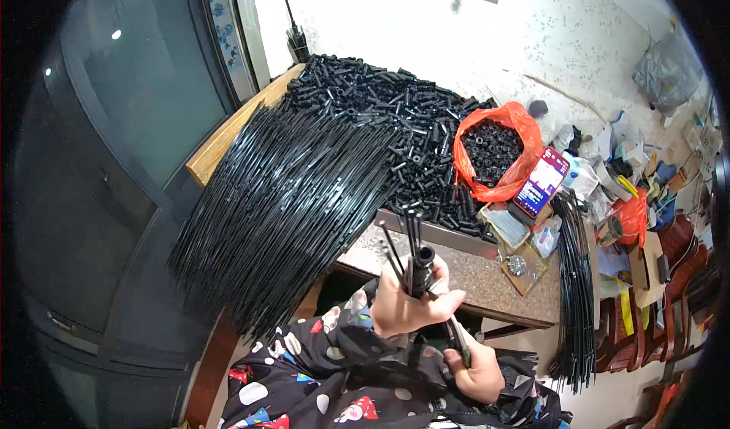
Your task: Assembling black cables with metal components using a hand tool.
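My left hand (pixel 407 303) grips a short black plastic tube (pixel 423 265) together with a few thin black rods (pixel 407 239) that stick up out of it. Below it, my right hand (pixel 475 368) is closed around the lower ends of the rods, near the table's front edge. Both sleeves are black with a coloured pattern. A big fan of long black rods (pixel 281 193) lies to the left, hanging over the table's corner. Behind it spreads a heap of short black tubes (pixel 380 102).
An orange plastic bag (pixel 517 136) full of small black parts sits on the table (pixel 487 277). A lit phone (pixel 541 182) leans beside it. Another rod bundle (pixel 578 277) hangs at the right, by cluttered packages and wooden chairs (pixel 669 277). A dark glass door (pixel 114 163) stands left.
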### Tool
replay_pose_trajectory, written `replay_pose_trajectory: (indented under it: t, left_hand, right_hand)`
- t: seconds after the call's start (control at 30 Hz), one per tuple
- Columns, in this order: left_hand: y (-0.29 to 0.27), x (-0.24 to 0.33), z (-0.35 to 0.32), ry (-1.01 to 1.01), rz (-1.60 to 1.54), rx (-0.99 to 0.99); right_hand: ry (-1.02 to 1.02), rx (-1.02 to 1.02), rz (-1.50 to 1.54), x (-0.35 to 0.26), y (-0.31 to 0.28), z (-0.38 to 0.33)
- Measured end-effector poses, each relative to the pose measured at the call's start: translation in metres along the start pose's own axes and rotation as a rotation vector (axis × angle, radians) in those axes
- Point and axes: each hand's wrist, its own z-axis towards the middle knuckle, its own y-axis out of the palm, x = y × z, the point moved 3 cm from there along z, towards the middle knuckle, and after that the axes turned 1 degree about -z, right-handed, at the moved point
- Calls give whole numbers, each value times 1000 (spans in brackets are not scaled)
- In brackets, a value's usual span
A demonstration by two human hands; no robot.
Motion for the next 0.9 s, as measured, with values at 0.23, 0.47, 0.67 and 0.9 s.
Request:
replay_pose_trajectory:
  t: [0.23,0.47,0.67,0.9]
  left_hand:
    - [-4,-8,6,-90,-328,-88]
    - [-29,-34,-16,72,-331,-89]
    - [-65,-5,14,300,-781,-284]
    - [-98,11,15,352,-1334,152]
  right_hand:
    - [-165,174,-316,26,-56,16]
    - [192,459,-863,99,-66,9]
    - [111,617,-981,119,-69,4]
    - [-259,604,-575,83,-74,2]
